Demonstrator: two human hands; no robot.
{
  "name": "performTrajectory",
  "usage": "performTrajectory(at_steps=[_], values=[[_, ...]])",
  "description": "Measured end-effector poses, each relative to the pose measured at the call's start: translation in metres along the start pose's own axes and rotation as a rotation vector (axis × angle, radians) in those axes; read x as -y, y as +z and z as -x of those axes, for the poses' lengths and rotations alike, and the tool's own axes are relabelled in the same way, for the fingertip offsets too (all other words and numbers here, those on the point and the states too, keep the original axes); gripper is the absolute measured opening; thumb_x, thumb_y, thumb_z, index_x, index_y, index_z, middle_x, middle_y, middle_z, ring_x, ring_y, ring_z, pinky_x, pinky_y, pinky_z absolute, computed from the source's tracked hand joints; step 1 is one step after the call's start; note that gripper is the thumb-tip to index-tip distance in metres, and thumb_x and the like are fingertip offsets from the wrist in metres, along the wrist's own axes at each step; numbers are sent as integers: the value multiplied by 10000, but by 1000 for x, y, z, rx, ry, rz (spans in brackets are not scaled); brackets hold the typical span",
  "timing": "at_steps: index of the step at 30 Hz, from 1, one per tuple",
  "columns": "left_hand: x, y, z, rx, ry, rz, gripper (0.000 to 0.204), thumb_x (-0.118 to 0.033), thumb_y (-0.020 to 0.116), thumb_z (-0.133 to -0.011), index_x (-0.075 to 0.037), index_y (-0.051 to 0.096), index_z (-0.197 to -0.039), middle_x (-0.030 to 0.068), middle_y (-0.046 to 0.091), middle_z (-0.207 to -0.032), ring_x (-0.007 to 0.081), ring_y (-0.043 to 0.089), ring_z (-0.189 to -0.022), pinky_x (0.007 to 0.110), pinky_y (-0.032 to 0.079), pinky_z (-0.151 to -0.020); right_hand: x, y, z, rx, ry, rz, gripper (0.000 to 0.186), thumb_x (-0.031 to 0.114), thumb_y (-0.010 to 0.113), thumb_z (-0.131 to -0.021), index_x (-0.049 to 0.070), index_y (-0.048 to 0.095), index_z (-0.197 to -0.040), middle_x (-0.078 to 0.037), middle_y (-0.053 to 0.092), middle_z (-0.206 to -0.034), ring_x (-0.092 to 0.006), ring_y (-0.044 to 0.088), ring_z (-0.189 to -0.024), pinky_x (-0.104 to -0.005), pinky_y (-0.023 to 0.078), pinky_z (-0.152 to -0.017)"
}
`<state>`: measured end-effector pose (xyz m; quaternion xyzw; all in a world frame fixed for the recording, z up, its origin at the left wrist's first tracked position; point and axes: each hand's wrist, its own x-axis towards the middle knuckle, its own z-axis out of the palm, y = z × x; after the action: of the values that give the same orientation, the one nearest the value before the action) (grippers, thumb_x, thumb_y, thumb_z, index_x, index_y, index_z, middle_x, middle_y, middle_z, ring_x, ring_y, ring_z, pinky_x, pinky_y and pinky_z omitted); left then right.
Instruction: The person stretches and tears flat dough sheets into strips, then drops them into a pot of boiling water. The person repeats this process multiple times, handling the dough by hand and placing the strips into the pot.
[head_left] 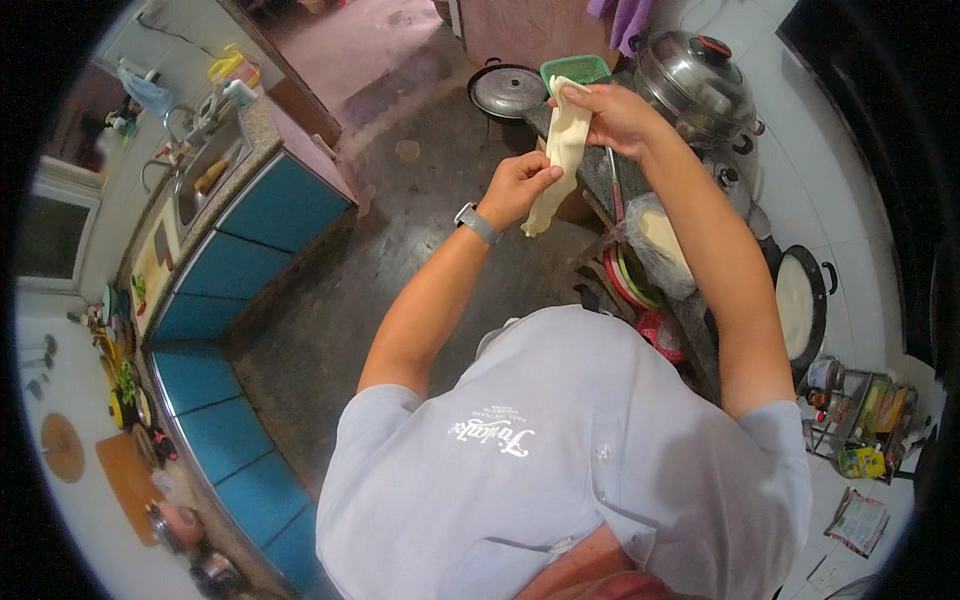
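Note:
A long pale strip of dough [569,140] hangs in the air between my two hands, partly folded along its length. My right hand [615,118] pinches its upper end between thumb and fingers. Lower down, my left hand [520,185] grips the strip's left edge, and the loose tail dangles below it. A grey-banded watch is on my left wrist. Just right of the dough, a bowl in clear plastic wrap [660,240] rests on the dark counter, with something pale inside. Farther right, a flat round of pale dough lies in a black pan [797,305].
Behind my hands stand a green basket [575,70], a lidded wok [508,92] and a large steel steamer pot [697,85]. A rack of condiments [862,415] is at the right. Across the floor on the left run blue cabinets [270,205] with a sink [212,175].

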<state>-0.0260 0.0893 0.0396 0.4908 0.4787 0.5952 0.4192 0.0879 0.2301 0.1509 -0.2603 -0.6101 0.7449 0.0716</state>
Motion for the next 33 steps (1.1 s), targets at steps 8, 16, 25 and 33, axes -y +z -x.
performTrajectory(at_steps=[8,16,25,33], values=[[-2,16,4,-45,-202,450,216,-252,548,-865,-49,583,-800,-38,541,-695,42,465,-618,194,362,-553,-61,-48,-8,-210,396,44,498,471,496,-841,4,544,-1005,-122,618,-877,-155,622,-718,-248,512,-580],[0,17,15,-79,-294,627,259,-277,526,-872,-30,576,-928,25,602,-846,114,559,-751,271,451,-690,-142,-27,46,-318,-75,-6,218,235,538,-858,56,571,-979,-26,592,-922,-113,543,-900,-264,455,-738],[-2,15,17,-66,-345,547,272,-282,516,-877,-24,576,-942,34,602,-859,123,559,-756,273,450,-689,-144,39,61,-651,-551,268,234,97,689,-707,48,592,-914,-57,584,-891,-166,591,-808,-266,477,-679],[-15,24,14,-75,-362,496,241,-271,515,-879,-50,583,-944,17,595,-871,115,539,-788,273,426,-721,-153,32,52,-626,-624,145,235,90,709,-681,41,577,-870,-55,569,-845,-161,564,-759,-259,457,-694]])
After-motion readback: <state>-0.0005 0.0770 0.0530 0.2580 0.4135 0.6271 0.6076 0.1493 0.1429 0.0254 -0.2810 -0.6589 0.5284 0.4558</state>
